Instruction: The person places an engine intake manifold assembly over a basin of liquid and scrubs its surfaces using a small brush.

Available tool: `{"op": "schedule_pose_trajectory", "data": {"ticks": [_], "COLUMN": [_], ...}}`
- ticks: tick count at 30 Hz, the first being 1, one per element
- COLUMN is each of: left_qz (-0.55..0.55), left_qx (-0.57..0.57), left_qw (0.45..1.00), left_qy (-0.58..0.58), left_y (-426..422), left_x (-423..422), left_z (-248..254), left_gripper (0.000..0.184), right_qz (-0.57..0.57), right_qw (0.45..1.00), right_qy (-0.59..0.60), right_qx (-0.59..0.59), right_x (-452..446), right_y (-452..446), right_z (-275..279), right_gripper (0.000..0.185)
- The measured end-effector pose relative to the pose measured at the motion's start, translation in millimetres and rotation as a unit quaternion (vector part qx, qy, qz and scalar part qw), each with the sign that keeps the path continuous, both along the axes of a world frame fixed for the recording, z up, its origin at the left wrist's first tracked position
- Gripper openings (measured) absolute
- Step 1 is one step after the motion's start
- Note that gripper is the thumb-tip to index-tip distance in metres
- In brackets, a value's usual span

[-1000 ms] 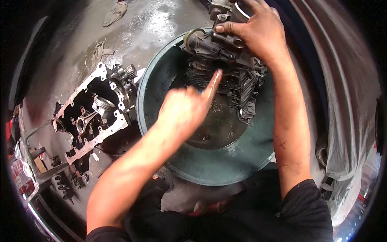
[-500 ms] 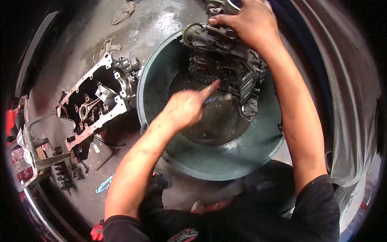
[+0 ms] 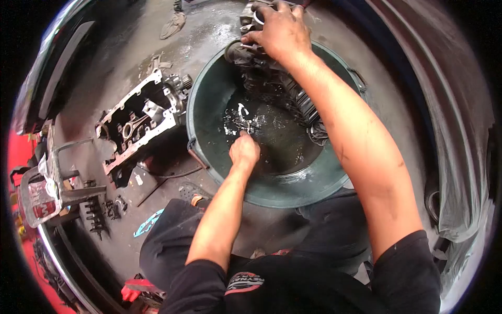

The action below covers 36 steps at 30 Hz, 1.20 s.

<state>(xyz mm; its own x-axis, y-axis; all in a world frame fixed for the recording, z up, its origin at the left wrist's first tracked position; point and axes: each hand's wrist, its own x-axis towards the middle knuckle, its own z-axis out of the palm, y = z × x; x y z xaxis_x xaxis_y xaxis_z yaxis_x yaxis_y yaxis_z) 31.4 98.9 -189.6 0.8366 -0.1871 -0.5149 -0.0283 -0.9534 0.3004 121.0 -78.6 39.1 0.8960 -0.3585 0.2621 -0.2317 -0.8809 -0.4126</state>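
Observation:
My left hand (image 3: 244, 152) is low inside a round green tub (image 3: 277, 198), its fingers closed over dark liquid (image 3: 274, 152) that splashes white just beyond them. The brush it grips is mostly hidden now; its handle showed a moment ago. At the tub's far rim, my right hand (image 3: 285, 34) grips the upper end of a grimy metal engine part (image 3: 261, 73). That part leans down into the tub, its ribbed lower end by the liquid and partly behind my right forearm. A dark rag-like piece (image 3: 317, 133) lies against its lower end.
Left of the tub, an open engine block (image 3: 138, 123) sits on the floor with a piston and connecting rod inside. Small dark parts (image 3: 95, 214) and a blue gasket-like piece (image 3: 148, 223) lie nearer me. Grey sheeting (image 3: 457, 183) hangs at the right.
My left hand has drawn away from the engine part's ribbed side and dipped the brush into the liquid, raising a splash. My right hand keeps its hold on the part; the view has shifted.

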Motion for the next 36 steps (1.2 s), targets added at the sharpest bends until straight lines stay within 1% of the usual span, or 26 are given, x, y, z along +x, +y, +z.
{"op": "schedule_pose_trajectory", "data": {"ticks": [1,2,4,5,7,10,11,14,15,16,18,19,20,21,22,23,25,26,27,28,30,31,32,34,36], "left_qz": [0.02,0.011,-0.009,-0.048,-0.123,-0.225,-0.254,-0.225,-0.191,-0.145,-0.051,0.045,0.167,0.243,0.292,0.315,0.318,0.318,0.309,0.293,0.275,0.295,0.32,0.301,0.324], "left_qx": [-0.019,-0.045,-0.097,-0.115,-0.147,-0.083,-0.057,-0.017,-0.032,-0.082,-0.182,-0.335,-0.551,-0.7,-0.791,-0.802,-0.839,-0.849,-0.86,-0.869,-0.861,-0.854,-0.856,-0.861,-0.833], "left_qw": [1.0,0.997,0.982,0.967,0.919,0.889,0.875,0.868,0.877,0.903,0.938,0.906,0.815,0.659,0.443,0.406,0.281,0.218,0.202,0.164,0.14,0.16,0.187,0.262,0.272], "left_qy": [-0.014,-0.063,-0.163,-0.224,-0.345,-0.39,-0.408,-0.442,-0.44,-0.396,-0.291,-0.255,-0.065,0.127,0.306,0.305,0.341,0.361,0.352,0.364,0.404,0.397,0.361,0.317,0.357], "left_y": [5.0,12.7,24.7,28.7,35.8,35.7,35.1,38.5,39.0,33.4,7.9,-4.3,-20.5,-7.2,8.0,15.5,18.2,16.5,11.2,1.9,-13.9,-17.6,-18.1,-0.3,15.1], "left_x": [-11.9,-24.0,-41.2,-42.9,-39.7,-13.8,-4.5,26.4,31.2,28.3,7.1,-0.6,7.5,0.7,-9.9,-17.0,-17.8,-19.7,-13.6,-2.1,21.3,22.1,13.2,-15.6,-23.7], "left_z": [27.7,50.6,89.3,105.1,128.5,141.3,142.0,127.6,114.3,101.9,74.5,62.7,38.1,47.9,64.0,69.3,50.3,39.9,41.5,37.9,40.4,44.9,47.0,44.6,39.9], "left_gripper": [0.03,0.029,0.028,0.026,0.024,0.029,0.028,0.026,0.023,0.022,0.02,0.02,0.017,0.016,0.015,0.018,0.021,0.023,0.024,0.022,0.02,0.017,0.014,0.012,0.008], "right_qz": [0.006,0.004,0.008,-0.04,-0.014,0.007,0.011,0.02,0.018,0.016,0.024,0.022,0.019,0.016,0.011,0.012,0.003,0.006,0.008,0.009,0.014,0.017,0.02,0.022,0.028], "right_qw": [1.0,1.0,1.0,0.995,0.994,0.989,0.986,0.991,0.99,0.988,0.983,0.981,0.977,0.976,0.98,0.979,0.977,0.972,0.968,0.964,0.958,0.957,0.957,0.957,0.955], "right_qy": [-0.008,-0.004,-0.017,0.004,-0.028,-0.087,-0.106,-0.049,-0.047,-0.048,-0.047,-0.032,-0.019,-0.014,0.013,0.013,0.023,0.03,0.031,0.033,0.03,0.031,0.03,0.03,0.029], "right_qx": [0.016,0.011,0.017,-0.086,-0.102,-0.12,-0.127,-0.127,-0.134,-0.144,-0.176,-0.192,-0.209,-0.219,-0.198,-0.204,-0.213,-0.233,-0.249,-0.265,-0.286,-0.289,-0.289,-0.288,-0.295], "right_x": [1.1,-7.3,-4.0,9.3,15.7,11.9,10.9,-6.4,-9.5,-9.7,-4.1,-4.0,-3.6,-3.6,-5.4,-6.7,-5.9,-4.6,-3.6,-2.9,-3.7,-4.9,-5.5,-8.6,-10.4], "right_y": [-2.8,1.4,-1.7,-1.6,-7.2,3.0,6.3,25.6,30.1,31.8,29.2,27.2,26.0,23.5,25.3,26.3,34.4,37.5,40.1,41.7,42.6,44.0,45.0,52.4,53.3], "right_z": [-1.0,8.4,4.3,-15.4,-28.5,-39.8,-40.0,-23.9,-22.9,-23.9,-31.7,-31.9,-31.0,-31.6,-26.6,-24.8,-23.7,-22.9,-23.7,-25.1,-27.7,-27.2,-26.3,-24.1,-23.6], "right_gripper": [0.061,0.062,0.058,0.075,0.074,0.072,0.071,0.076,0.076,0.076,0.079,0.08,0.081,0.081,0.081,0.081,0.078,0.08,0.082,0.084,0.086,0.086,0.086,0.085,0.085]}}
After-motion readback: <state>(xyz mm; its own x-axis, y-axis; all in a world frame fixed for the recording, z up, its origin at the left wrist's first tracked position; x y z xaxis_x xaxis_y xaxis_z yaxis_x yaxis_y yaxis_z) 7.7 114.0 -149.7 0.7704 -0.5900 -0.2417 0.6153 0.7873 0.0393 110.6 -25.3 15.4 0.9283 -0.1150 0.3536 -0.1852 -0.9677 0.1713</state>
